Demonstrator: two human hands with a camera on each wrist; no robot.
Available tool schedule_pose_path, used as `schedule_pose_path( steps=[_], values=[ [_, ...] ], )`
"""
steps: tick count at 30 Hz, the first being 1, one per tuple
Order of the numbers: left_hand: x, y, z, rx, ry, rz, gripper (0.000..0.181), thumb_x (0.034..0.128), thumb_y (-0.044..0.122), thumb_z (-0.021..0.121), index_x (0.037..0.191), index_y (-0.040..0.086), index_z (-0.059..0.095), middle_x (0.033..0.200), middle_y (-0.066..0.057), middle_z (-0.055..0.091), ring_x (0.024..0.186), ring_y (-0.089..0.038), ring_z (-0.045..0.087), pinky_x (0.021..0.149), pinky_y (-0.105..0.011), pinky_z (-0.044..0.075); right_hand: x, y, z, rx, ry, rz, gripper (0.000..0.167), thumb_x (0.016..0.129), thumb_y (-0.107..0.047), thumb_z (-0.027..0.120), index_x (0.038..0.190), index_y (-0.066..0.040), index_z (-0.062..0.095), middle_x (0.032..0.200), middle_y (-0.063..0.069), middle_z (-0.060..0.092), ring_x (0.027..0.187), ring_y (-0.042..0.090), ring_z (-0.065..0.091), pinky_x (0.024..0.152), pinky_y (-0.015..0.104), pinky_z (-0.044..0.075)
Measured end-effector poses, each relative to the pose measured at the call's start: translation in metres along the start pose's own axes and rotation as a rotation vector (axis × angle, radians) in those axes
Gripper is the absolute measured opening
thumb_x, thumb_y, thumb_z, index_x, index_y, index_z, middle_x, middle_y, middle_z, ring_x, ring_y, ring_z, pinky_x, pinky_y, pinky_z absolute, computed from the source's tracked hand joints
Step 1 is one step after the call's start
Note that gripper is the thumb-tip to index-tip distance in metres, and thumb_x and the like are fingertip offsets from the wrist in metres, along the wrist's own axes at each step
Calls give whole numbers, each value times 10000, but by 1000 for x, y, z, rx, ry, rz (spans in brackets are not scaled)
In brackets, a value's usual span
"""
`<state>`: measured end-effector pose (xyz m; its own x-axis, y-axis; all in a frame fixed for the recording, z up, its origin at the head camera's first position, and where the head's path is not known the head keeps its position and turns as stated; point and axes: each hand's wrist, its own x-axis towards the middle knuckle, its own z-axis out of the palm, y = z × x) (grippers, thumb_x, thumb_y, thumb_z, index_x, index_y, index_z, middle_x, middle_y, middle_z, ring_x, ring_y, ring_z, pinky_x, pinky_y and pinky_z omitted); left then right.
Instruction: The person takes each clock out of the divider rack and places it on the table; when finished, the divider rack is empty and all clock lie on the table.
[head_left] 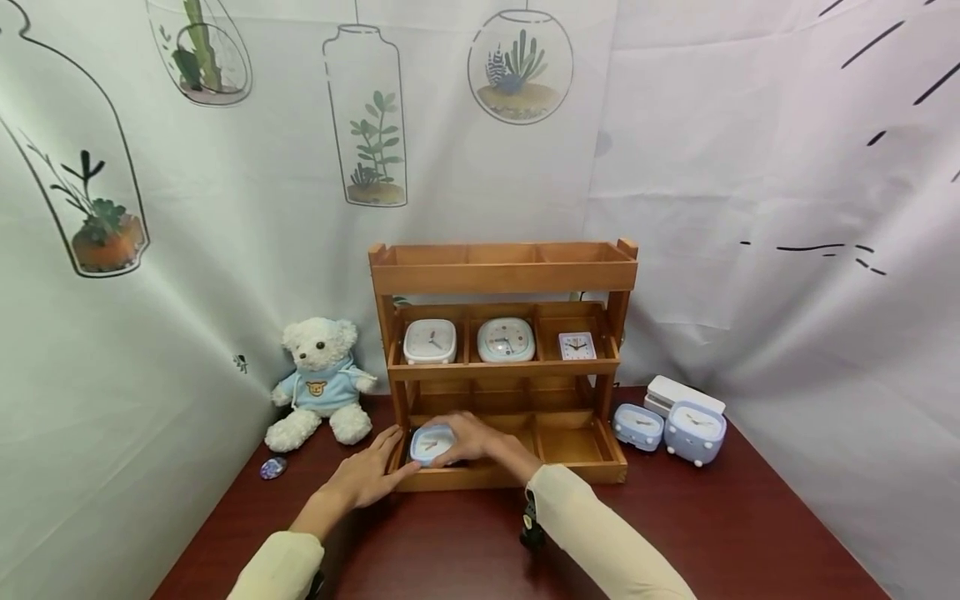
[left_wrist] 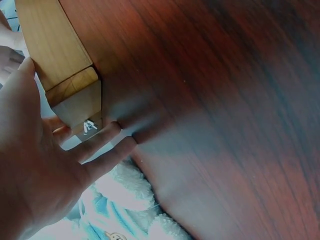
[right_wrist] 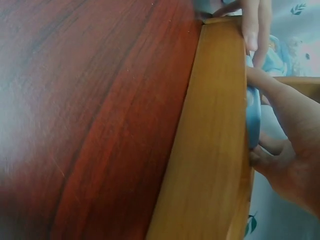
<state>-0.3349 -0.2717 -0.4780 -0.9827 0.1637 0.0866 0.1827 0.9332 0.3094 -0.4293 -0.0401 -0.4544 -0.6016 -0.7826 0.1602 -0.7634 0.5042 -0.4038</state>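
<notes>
A wooden shelf rack point(head_left: 504, 277) with divided tiers stands on the table. In its lower left compartment sits a light blue alarm clock point(head_left: 431, 444). My right hand point(head_left: 468, 439) grips that clock, thumb at the front and fingers over the far side; in the right wrist view the blue clock point(right_wrist: 253, 117) shows behind the front board. My left hand point(head_left: 363, 475) touches the rack's lower left corner, its fingers fairly straight along the side. In the left wrist view the fingers of the left hand point(left_wrist: 50, 165) spread by the rack's end point(left_wrist: 75, 85).
On the middle tier stand a white clock point(head_left: 430, 342), a rounded pale clock point(head_left: 506, 341) and a small square clock point(head_left: 577, 346). Right of the rack are two blue clocks point(head_left: 638, 427) and a white box point(head_left: 684, 393). A teddy bear point(head_left: 321, 387) and a shiny round object point(head_left: 273, 467) lie left.
</notes>
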Motion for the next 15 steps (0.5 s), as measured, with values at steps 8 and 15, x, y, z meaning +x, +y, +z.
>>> schedule_pose_path(
  steps=[8,15],
  values=[
    [0,-1,1,7,-1,11,927,979,742,476,1601,59,397,1682,-103,307,1218,-436,624,952,-666,466,-11,-1,-18,-59,31,-6,609,810,-428,901,1339,-191,712,1376,36,663,1283,206,586,1017,295,478],
    [-2,-1,0,5,2,6,900,992,709,492,1602,54,395,1684,-107,303,1259,-445,598,970,-661,461,-24,-2,-36,-86,57,-57,572,811,-439,897,1300,-195,728,1355,33,672,1284,216,586,1036,330,480]
  ],
)
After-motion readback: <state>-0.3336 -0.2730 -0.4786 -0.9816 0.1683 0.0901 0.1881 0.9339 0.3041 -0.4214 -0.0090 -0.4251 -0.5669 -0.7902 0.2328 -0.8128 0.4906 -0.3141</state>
